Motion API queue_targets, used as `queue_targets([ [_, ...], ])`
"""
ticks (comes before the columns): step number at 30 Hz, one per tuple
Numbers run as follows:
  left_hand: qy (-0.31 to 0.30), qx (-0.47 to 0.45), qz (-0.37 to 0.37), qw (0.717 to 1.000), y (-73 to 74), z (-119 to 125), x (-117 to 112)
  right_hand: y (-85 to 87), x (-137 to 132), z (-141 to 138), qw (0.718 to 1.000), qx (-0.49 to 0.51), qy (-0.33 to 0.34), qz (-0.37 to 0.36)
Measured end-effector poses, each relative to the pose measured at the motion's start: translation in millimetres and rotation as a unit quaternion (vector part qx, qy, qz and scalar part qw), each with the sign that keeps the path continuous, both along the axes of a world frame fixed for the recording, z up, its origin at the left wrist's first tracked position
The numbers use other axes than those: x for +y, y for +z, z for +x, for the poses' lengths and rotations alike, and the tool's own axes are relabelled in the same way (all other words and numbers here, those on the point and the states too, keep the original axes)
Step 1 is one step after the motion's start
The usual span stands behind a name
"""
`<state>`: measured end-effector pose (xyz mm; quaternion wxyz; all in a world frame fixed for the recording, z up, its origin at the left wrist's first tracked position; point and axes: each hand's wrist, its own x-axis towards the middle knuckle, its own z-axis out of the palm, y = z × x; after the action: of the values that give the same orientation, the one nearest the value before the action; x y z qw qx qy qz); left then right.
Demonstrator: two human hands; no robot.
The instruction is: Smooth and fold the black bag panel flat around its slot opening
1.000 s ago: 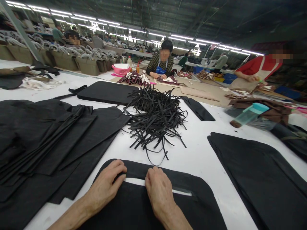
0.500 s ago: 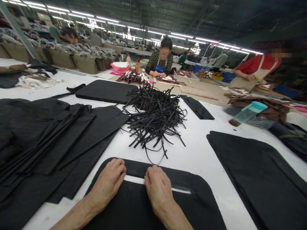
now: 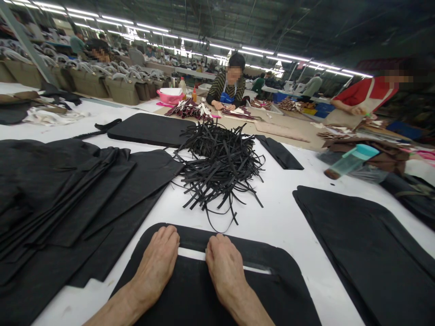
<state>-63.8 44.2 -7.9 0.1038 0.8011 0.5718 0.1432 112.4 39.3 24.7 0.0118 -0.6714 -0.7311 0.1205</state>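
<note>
A black rounded-corner panel (image 3: pixel 190 285) of leather-like material lies in front of me, with a long narrow slot near its far edge showing white. My left hand (image 3: pixel 159 253) is closed at the left part of the slot, its curled fingers on the black band beyond it. Close by on the right, my right hand (image 3: pixel 224 262) grips the same band, knuckles up. Both thumbs and most fingertips are hidden beneath the hands. Just past the panel sits a heap of thin black strips (image 3: pixel 220 163), some with loose ends trailing toward it.
Black sheets (image 3: pixel 68 203) overlap on the left, and stacked black panels (image 3: pixel 367 244) lie on the right. Farther off are a black slab (image 3: pixel 149 129), a folded black piece (image 3: pixel 280 151) and a teal-lidded bottle (image 3: pixel 351 160). Co-workers sit and stand beyond the white table (image 3: pixel 272 208).
My left wrist and forearm have shifted slightly right, and the hand has turned a little. My right hand stays almost where it was, and the panel lies still.
</note>
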Motion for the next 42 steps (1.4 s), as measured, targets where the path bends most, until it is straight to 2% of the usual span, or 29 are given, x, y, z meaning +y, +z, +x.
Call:
queue_targets([
  [6, 0.011, 0.026, 0.020, 0.999, -5.1, 2.5, -0.6, 1.1, 2.3, -0.4, 1.000, -0.008, 0.000, -0.006],
  [10, 0.004, 0.043, 0.032, 0.999, 1.7, 7.0, -4.1, -0.7, 1.8, -0.5, 1.000, -0.004, -0.002, -0.003],
  [12, -0.022, 0.050, 0.034, 0.998, 5.8, 9.4, -6.4, -1.2, 1.2, -0.7, 1.000, 0.000, -0.003, 0.003],
  [14, -0.075, 0.065, 0.038, 0.994, 6.8, 10.5, -8.3, -1.5, 0.7, -0.8, 1.000, 0.003, -0.004, 0.006],
  [17, -0.140, 0.103, 0.061, 0.983, 1.4, 8.8, -10.6, -1.8, 0.2, -0.1, 1.000, 0.007, -0.005, 0.007],
  [22, -0.178, 0.179, 0.097, 0.963, -9.3, 5.4, -18.4, -0.9, 0.7, 1.3, 1.000, 0.007, -0.003, 0.009],
  [30, -0.187, 0.266, 0.149, 0.934, 1.6, 22.7, -26.0, 5.3, 4.1, 1.4, 1.000, 0.008, -0.005, -0.007],
  [34, -0.174, 0.294, 0.137, 0.930, 8.1, 28.7, -24.3, 9.5, 6.9, 4.4, 0.999, 0.030, -0.014, -0.038],
  [37, -0.181, 0.298, 0.113, 0.930, 11.4, 21.7, -21.9, 12.9, 7.3, 5.4, 0.999, 0.030, -0.015, -0.042],
  [42, -0.167, 0.287, 0.104, 0.937, 9.6, -6.9, -17.5, 17.4, 6.1, 4.8, 0.998, 0.032, -0.016, -0.046],
])
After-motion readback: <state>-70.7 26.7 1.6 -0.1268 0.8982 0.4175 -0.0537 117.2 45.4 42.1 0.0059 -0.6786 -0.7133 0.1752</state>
